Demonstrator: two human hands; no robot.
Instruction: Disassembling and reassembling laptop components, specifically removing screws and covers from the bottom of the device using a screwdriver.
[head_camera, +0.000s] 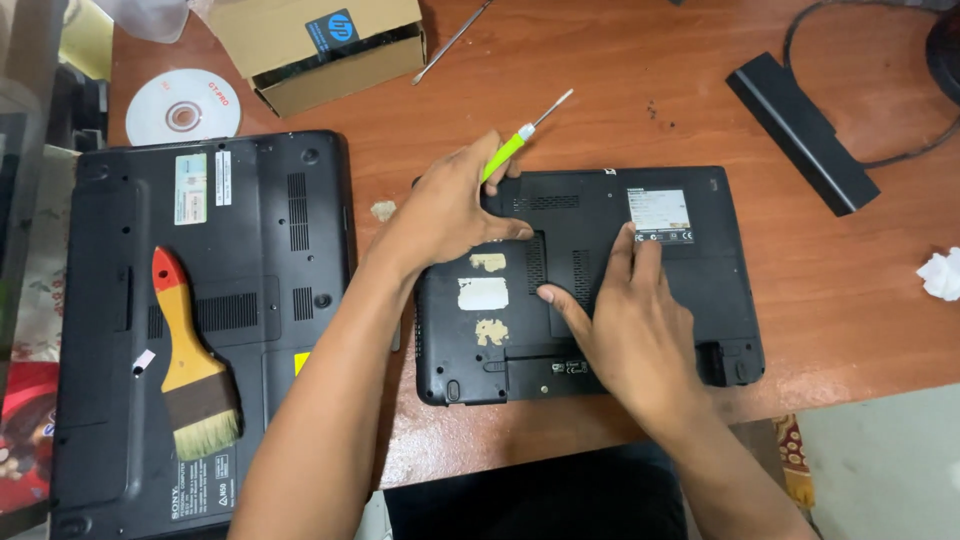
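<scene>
A small black laptop (700, 270) lies upside down on the wooden table, with pale sticker patches on its base. My left hand (450, 205) rests on its upper left corner and grips a screwdriver (525, 135) with a green handle, its shaft pointing up and right. My right hand (625, 325) lies flat on the middle of the base, fingers spread over a cover panel near the vents.
A larger black laptop (260, 230) lies upside down at left with a paintbrush (190, 360) on it. A disc (183, 107) and cardboard box (320, 45) sit at the back left, a black battery bar (803, 133) and cable at back right, crumpled tissue (942, 275) at right.
</scene>
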